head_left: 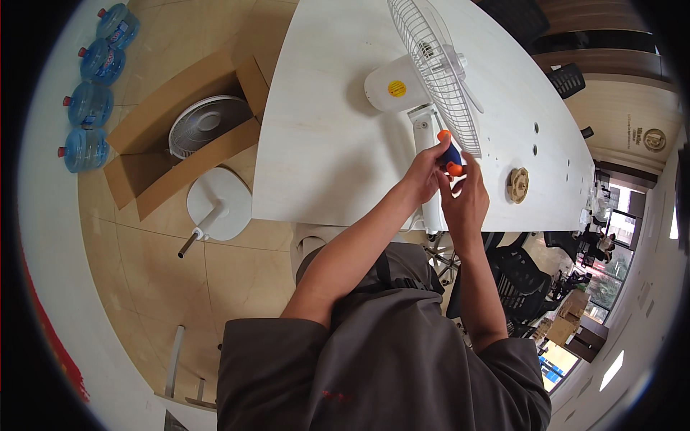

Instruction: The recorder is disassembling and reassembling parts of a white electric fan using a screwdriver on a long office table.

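While both hands (445, 179) grip it, the screwdriver (450, 154) slants up-left toward the fan (431, 72).

One view only, from a wide fisheye camera worn on the person's head. It looks steeply down over the person's own torso and forearms, which enter from the lower edge. The white table (323, 144) fills the upper middle at close range; the tiled floor (180, 273) lies to the left. Straight edges bend near the rim, and the corners are black.
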The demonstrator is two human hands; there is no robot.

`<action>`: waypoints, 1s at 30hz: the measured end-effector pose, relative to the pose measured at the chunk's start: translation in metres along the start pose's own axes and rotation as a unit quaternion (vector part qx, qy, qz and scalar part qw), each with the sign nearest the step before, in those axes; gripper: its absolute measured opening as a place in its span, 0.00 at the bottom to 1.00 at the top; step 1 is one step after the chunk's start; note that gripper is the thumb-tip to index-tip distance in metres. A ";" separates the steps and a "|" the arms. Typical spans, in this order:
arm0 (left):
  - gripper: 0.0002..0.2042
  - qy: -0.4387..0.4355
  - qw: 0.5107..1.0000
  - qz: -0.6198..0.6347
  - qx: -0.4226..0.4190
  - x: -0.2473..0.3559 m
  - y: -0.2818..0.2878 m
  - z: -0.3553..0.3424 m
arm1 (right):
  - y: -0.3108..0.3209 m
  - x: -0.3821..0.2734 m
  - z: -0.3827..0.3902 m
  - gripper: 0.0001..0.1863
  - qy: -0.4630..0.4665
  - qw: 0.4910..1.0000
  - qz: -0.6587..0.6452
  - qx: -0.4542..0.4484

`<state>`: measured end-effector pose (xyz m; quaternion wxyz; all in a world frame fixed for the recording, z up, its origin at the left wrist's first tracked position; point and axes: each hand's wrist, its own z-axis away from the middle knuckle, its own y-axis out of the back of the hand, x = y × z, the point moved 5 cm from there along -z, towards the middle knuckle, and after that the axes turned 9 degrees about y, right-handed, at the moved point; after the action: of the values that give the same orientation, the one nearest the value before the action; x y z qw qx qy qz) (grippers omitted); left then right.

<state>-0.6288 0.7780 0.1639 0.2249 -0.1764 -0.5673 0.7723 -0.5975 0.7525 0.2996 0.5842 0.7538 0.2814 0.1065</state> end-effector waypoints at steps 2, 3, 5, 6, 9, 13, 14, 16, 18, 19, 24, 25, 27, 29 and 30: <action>0.25 -0.006 1.000 -0.008 -0.027 0.000 -0.006 0.003 | -0.004 0.010 0.004 0.16 0.026 1.000 0.003 -0.008; 0.26 -0.013 0.999 -0.037 0.005 -0.002 -0.005 0.004 | -0.005 0.015 0.005 0.16 0.018 1.000 0.006 -0.021; 0.27 -0.021 0.997 -0.068 0.037 -0.001 -0.003 0.005 | -0.010 0.022 0.008 0.14 0.020 0.999 0.022 -0.017; 0.27 -0.018 0.998 -0.044 0.039 -0.001 -0.002 0.005 | -0.011 0.021 0.007 0.14 0.020 0.999 0.022 -0.016; 0.26 -0.005 0.999 -0.015 0.033 0.001 -0.003 0.011 | -0.017 0.021 0.007 0.20 -0.033 0.997 0.065 -0.023; 0.23 -0.010 0.998 -0.059 0.016 0.003 0.008 0.003 | -0.022 0.021 0.004 0.21 -0.082 0.986 0.133 -0.065; 0.23 -0.012 0.998 -0.059 0.016 0.001 0.013 0.001 | -0.022 0.023 0.006 0.20 -0.098 0.982 0.136 -0.089; 0.21 -0.003 0.999 -0.047 0.016 -0.002 0.013 0.001 | -0.019 0.020 0.007 0.20 -0.114 0.978 0.137 -0.112; 0.21 -0.009 0.999 -0.028 0.020 -0.004 0.007 0.004 | -0.007 0.003 0.003 0.20 -0.028 0.999 0.040 -0.023; 0.21 -0.014 1.000 -0.008 0.023 -0.003 0.003 0.007 | -0.010 0.005 0.005 0.22 -0.024 0.998 -0.005 -0.060; 0.22 -0.006 0.998 -0.040 0.039 -0.003 -0.001 0.014 | -0.017 0.018 0.013 0.16 0.007 0.998 0.021 -0.051; 0.22 -0.014 0.997 -0.047 0.061 -0.001 0.000 0.015 | -0.017 0.019 0.014 0.15 -0.010 0.999 0.023 -0.044; 0.23 0.002 0.999 -0.012 0.042 0.000 0.004 0.015 | -0.021 0.020 0.013 0.16 -0.034 0.997 0.044 -0.055; 0.23 0.019 0.999 0.024 0.022 0.000 0.007 0.013 | -0.025 0.022 0.013 0.19 -0.059 0.994 0.064 -0.066; 0.23 0.008 0.999 0.021 0.027 0.001 0.007 0.012 | -0.027 0.024 0.014 0.21 -0.073 0.992 0.085 -0.062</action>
<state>-0.6364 0.7672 0.1609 0.2178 -0.1879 -0.5408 0.7905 -0.5794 0.7584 0.2656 0.6373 0.7432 0.1660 0.1179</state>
